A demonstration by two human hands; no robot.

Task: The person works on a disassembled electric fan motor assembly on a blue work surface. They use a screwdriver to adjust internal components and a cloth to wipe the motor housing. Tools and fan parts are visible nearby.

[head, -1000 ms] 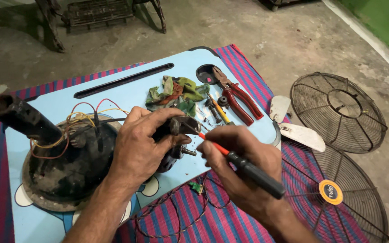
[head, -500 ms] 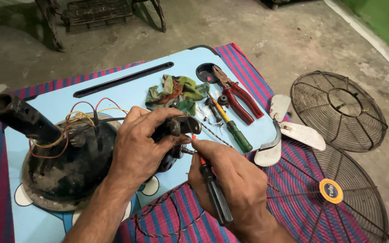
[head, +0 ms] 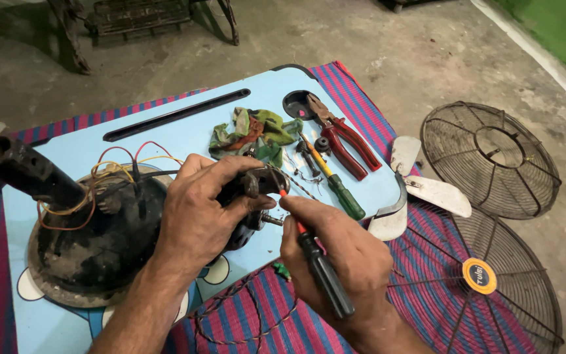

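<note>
A pale blue plastic board (head: 185, 131) lies over a striped red-and-blue woven mat (head: 355, 85) on a bare grey concrete floor (head: 375, 39), with two round dark wire fan guards (head: 489, 157) on the floor and mat at three and four o'clock. On the board, at nine o'clock, sits a grimy black fan motor housing (head: 93, 242) trailing red, yellow and orange wires (head: 116, 164). The left hand (head: 198, 216) is wrapped tightly around the motor's front end, fingers closed on it; the right hand (head: 335, 255) has its fingers clamped on a black-handled screwdriver with an orange shank (head: 319, 269), whose tip meets the motor just beside the small steel shaft (head: 272, 221). To do this well, I judge the tip should sit square in its seat while the left hand braces the motor firmly. At twelve o'clock lie a crumpled green rag (head: 257, 131), red-handled pliers (head: 342, 137) and a green-handled screwdriver (head: 339, 187); pale fan blades (head: 420, 190) rest at two o'clock.
</note>
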